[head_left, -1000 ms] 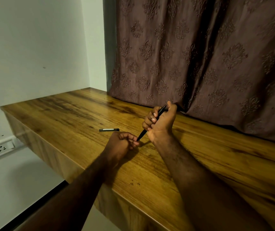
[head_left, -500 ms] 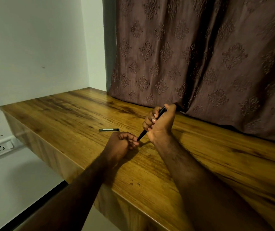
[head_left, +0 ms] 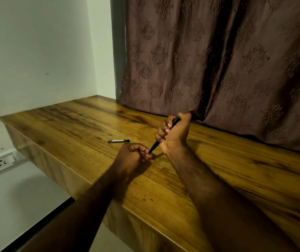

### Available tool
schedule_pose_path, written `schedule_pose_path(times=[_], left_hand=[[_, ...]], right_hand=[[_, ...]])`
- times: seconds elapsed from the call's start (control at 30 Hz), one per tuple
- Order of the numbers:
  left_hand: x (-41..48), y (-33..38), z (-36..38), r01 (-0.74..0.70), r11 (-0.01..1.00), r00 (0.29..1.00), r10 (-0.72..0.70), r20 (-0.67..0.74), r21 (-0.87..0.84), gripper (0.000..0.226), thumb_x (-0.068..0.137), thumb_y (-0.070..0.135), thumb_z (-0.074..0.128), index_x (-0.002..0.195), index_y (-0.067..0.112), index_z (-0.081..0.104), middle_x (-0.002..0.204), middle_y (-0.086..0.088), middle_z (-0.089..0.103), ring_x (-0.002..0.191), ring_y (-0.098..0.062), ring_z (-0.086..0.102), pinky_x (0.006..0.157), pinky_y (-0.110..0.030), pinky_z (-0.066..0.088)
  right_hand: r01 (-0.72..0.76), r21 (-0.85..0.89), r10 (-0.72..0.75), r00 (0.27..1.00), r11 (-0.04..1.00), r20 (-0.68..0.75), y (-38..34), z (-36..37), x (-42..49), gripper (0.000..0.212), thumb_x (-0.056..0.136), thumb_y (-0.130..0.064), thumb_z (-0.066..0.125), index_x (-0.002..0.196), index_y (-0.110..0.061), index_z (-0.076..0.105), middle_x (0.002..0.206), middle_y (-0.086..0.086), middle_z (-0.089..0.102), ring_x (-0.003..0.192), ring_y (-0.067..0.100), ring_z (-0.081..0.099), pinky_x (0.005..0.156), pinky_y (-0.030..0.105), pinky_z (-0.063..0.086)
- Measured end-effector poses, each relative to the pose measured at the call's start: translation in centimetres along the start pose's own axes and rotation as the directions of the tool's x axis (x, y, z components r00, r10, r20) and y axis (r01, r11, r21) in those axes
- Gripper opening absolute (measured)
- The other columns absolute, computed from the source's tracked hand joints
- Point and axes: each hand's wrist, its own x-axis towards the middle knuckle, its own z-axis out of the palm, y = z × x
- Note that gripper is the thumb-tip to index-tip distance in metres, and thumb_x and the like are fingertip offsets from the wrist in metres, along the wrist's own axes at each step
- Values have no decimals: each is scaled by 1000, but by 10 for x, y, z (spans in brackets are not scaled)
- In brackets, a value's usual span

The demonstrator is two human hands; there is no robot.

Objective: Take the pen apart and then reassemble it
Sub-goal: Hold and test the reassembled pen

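The pen [head_left: 154, 146] was gripped over the desk [head_left: 72, 128] by the right hand [head_left: 174, 133], its middle hidden by curled fingers [head_left: 161, 130]. At 7 o'clock its tip met the curled left hand [head_left: 131, 157]; whether it was pinched could not be told. A dark piece [head_left: 118, 141] lay at that hand's 10 o'clock.

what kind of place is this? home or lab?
Most likely a room in a home, not a lab: a wooden desktop set into a corner, a patterned brown curtain hanging behind it, and a wall socket low on the plain painted wall.
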Motion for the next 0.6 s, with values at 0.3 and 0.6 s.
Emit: schedule_pose_path(times=[0.3,0.6], left_hand=[[-6,8,1,27,999,998,-25,52,-40,28,85,-18,39,75,-5,62,69,-16,57,47,-6,53,42,-12,38],[-3,4,1,2,1000,1000,-2,-3,6,24,83,-19,39,85,-14,63,68,-12,64,52,-7,56,46,-12,43]], right_hand=[[9,0,-9,1000,1000,-4,-1,2,-2,45,87,-40,32,49,-15,31,40,-2,21,37,13,11,45,15,11],[12,32,-12,1000,999,-18,-4,1,-1,47,88,-43,32,50,-16,31,39,-3,21,36,12,12,44,15,12]])
